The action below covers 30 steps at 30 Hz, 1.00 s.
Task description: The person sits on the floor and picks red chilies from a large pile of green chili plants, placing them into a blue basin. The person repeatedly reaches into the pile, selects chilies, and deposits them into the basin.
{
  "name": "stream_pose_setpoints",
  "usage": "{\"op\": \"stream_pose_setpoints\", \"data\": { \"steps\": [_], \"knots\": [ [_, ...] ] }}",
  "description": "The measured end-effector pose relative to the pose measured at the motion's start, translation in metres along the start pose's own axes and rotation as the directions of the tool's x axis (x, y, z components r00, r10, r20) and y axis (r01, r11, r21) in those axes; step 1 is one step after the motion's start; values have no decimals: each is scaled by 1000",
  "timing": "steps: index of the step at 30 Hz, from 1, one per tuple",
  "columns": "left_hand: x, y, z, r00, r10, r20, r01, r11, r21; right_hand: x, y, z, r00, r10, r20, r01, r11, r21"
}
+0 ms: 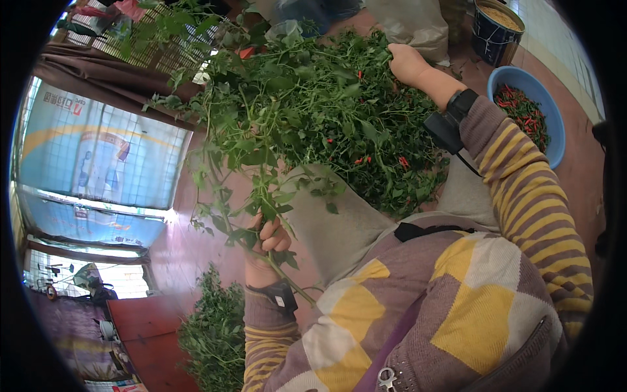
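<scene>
My left hand [273, 237] is closed around the thick green stem of a leafy chili plant branch [262, 161], whose cut end points down towards my sweater. The branch spreads upward in front of my left knee. My right hand [407, 64] is at the upper right edge of a large heap of chili plants [372, 132], its fingers closed on green foliage there. Red chilies [403, 161] show among the leaves of the heap, which lies before and between my legs. Where the branch leaves off and the heap begins is hard to tell at the top.
A blue basin [558, 127] of red and green chilies stands at the right. Behind it is a dark bucket [494, 44] of yellowish grains, beside a pale sack [416, 24]. More cut greenery [215, 333] lies by my left arm, near a red panel [147, 338].
</scene>
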<state>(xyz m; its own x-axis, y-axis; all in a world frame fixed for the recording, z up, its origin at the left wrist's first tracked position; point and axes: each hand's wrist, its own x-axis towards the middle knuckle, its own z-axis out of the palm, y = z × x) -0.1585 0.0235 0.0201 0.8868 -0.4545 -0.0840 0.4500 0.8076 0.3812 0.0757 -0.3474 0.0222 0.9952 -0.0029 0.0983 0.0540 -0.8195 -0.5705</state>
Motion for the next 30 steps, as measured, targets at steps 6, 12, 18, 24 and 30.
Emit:
{"op": "stream_pose_setpoints", "data": {
  "steps": [6,12,18,24,30],
  "knots": [
    [19,-3,-2,986,31,-164,-12,993,119,-77,-59,27,891,-241,385,-84,745,662],
    [37,-17,15,992,16,-124,7,983,183,-126,-129,55,869,-474,144,303,738,603],
    [36,-18,1,988,16,-154,13,982,190,-147,-144,54,756,-641,131,513,705,490],
    [30,-22,-5,967,246,-65,-202,898,390,-184,-153,59,531,-677,510,378,727,573],
    [14,18,-18,935,354,3,-346,911,224,-162,-121,86,578,-460,674,63,849,525]
  ]
}}
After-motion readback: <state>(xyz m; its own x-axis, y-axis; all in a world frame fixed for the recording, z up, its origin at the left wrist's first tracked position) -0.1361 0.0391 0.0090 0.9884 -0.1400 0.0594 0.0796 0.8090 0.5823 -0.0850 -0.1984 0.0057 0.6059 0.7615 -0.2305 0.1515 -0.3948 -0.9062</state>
